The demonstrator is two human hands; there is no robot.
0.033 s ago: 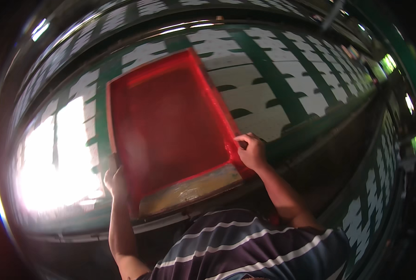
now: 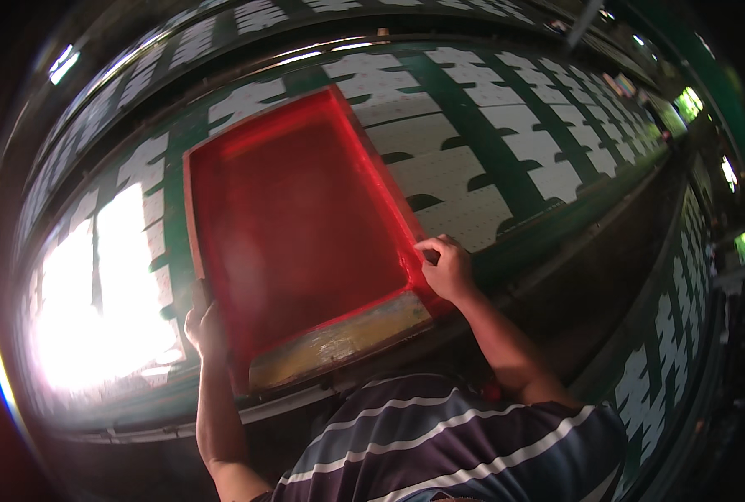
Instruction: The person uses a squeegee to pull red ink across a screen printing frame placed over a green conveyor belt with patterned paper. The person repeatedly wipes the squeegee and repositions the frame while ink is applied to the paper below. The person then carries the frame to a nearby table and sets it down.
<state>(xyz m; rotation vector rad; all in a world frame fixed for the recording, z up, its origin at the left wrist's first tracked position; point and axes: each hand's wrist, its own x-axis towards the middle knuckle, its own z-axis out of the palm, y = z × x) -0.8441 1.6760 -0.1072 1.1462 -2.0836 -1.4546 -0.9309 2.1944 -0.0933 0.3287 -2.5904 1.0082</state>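
Observation:
A large red screen-printing frame lies tilted before me over the long printing table, its mesh coated with red ink. A yellowish, worn strip spans the end nearest my body. My left hand is closed around the frame's left side near its lower corner, by a small wooden-looking piece. On the opposite side, my right hand grips the right rail, thumb and forefinger curled over its edge. The frame hides the part of the table beneath it.
White cut pieces with faint dotted marks lie in rows on the green table. Strong glare covers the left side. A dark aisle runs along the right, with another table of white pieces beyond it.
The whole view has shifted slightly, with the table pieces and frame a little further left in the picture. Both hands keep their hold on the frame.

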